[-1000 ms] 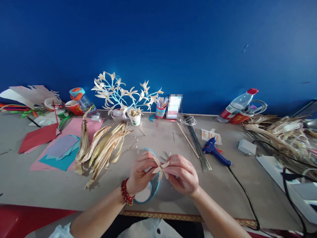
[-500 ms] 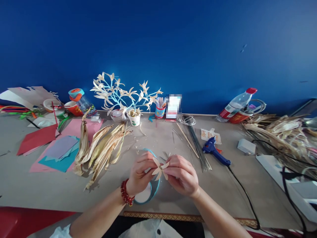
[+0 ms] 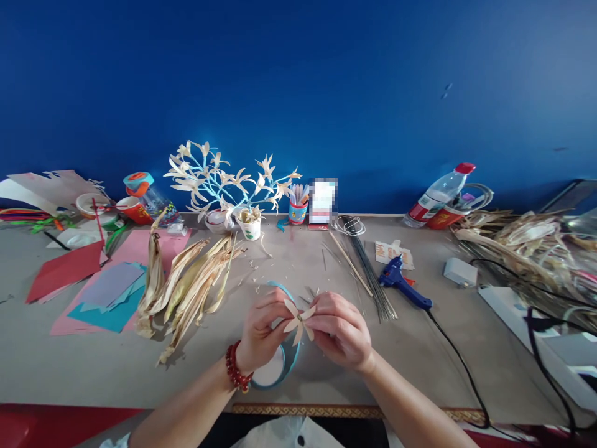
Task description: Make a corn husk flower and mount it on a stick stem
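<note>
My left hand (image 3: 262, 330) and my right hand (image 3: 339, 328) meet above the table's near edge, both pinched on a small pale husk flower (image 3: 298, 320) with several pointed petals. A red bead bracelet (image 3: 233, 368) circles my left wrist. Under my left hand lies a roll of light blue tape (image 3: 276, 367), with a strip of it curving up behind my fingers. Dried corn husks (image 3: 186, 286) lie in a pile to the left of my hands.
A blue glue gun (image 3: 400, 284) with a black cord, thin wires (image 3: 370, 274), a white cup with a husk-flower branch (image 3: 224, 180), coloured paper (image 3: 97, 280), a water bottle (image 3: 436, 196) and more husks (image 3: 522, 242) cover the table against a blue wall.
My hands and the flower stay together with only slight finger shifts. The view has drifted a little to the right and down.
</note>
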Available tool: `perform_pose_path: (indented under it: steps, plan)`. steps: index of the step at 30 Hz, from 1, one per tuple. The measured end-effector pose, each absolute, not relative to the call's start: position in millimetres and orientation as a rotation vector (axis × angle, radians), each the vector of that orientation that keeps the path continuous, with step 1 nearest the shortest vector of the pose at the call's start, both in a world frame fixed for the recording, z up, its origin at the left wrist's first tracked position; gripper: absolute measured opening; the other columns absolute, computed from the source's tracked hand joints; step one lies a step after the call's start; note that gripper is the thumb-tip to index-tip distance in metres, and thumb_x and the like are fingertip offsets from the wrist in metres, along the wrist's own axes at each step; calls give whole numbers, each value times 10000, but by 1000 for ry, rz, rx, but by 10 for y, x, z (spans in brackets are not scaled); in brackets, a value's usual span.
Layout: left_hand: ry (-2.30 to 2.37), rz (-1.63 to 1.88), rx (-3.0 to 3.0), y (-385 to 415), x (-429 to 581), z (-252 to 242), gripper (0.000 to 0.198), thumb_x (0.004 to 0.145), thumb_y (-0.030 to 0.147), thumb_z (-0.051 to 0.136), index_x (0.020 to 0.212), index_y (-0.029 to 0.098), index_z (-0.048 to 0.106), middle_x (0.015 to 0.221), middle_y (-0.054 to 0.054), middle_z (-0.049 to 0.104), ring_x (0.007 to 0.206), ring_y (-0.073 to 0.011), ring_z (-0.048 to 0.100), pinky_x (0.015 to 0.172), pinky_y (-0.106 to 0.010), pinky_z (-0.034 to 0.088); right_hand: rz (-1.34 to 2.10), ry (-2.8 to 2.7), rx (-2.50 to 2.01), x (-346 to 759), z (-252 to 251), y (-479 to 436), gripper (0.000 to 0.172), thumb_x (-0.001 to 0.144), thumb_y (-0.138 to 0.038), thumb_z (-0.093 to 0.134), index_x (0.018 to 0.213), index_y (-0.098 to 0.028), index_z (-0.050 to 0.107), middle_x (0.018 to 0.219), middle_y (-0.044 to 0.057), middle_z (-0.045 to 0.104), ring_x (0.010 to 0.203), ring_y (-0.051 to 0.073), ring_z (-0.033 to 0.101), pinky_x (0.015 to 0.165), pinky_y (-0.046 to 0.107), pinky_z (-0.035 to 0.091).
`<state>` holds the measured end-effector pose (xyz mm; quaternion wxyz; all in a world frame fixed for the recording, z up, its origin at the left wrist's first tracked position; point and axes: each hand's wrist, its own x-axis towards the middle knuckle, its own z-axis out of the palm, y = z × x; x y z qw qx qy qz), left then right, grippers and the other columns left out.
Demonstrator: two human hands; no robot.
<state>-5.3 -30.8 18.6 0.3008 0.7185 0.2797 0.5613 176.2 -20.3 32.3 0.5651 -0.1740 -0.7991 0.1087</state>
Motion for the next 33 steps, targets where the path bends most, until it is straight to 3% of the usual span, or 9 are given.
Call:
perform_pose_path:
  steps: [6, 10, 14, 18, 22, 25, 30, 33]
  plan:
    - [748, 1480, 1886, -294, -80, 148, 137, 932, 258, 601, 864, 190, 699, 753, -42, 631, 730, -167, 560, 666, -287, 470, 351, -1797, -468, 1774, 272, -199, 269, 815, -40, 614, 1024, -209, 610, 767, 40, 669, 684, 177, 630, 639, 325, 547]
    - [775, 1491, 1839, -299, -103, 127, 182, 942, 306, 591, 983, 224, 748, 859, -70, 627, 836, -197, 579, 737, -323, 490, 540, -1938, -623, 1778, 246, -164, 163, 858, -205, 641, 1015, -193, 600, 864, 76, 650, 791, 204, 629, 699, 340, 543]
    - [836, 1476, 1773, -302, -122, 77, 217, 941, 335, 587, 893, 219, 763, 898, -79, 588, 890, -212, 553, 782, -348, 486, 560, -1984, -676, 1727, 206, -157, 122, 929, -308, 575, 947, -190, 600, 896, 95, 652, 819, 201, 624, 717, 322, 538]
    - [830, 1425, 1697, -292, -124, -10, 210, 938, 328, 586, 930, 216, 763, 936, -80, 589, 925, -216, 565, 806, -347, 501, 530, -1973, -646, 1682, 175, -175, 103, 938, -274, 561, 882, -193, 591, 887, 93, 658, 819, 191, 631, 717, 303, 530]
    - [899, 1439, 1511, -248, -94, -54, 223, 887, 316, 666, 1085, 226, 711, 1050, -82, 645, 983, -216, 617, 850, -337, 526, 436, -1962, -781, 1774, 229, -94, 72, 917, -209, 552, 862, -192, 596, 835, 62, 644, 787, 178, 621, 709, 283, 516]
    - [1073, 1445, 1297, -208, -70, -48, 288, 881, 357, 673, 1129, 211, 682, 1066, -80, 684, 926, -186, 640, 818, -298, 532, 271, -2052, -1124, 1906, 311, 108, 91, 878, -162, 570, 798, -194, 596, 817, 43, 644, 788, 185, 611, 735, 290, 493]
    - [1191, 1410, 1181, -204, -60, -15, 263, 890, 424, 643, 1007, 195, 700, 939, -41, 690, 739, -133, 588, 735, -254, 506, 22, -2364, -1611, 1928, 328, 614, 115, 881, -189, 559, 861, -187, 672, 931, 76, 692, 935, 231, 616, 804, 306, 458]
    - [1149, 1397, 1237, -212, -67, 11, 280, 907, 446, 607, 931, 182, 698, 860, -30, 659, 706, -133, 558, 701, -249, 479, 27, -2420, -1671, 1831, 260, 875, 113, 859, -173, 587, 862, -177, 700, 960, 100, 706, 966, 250, 622, 795, 305, 446]
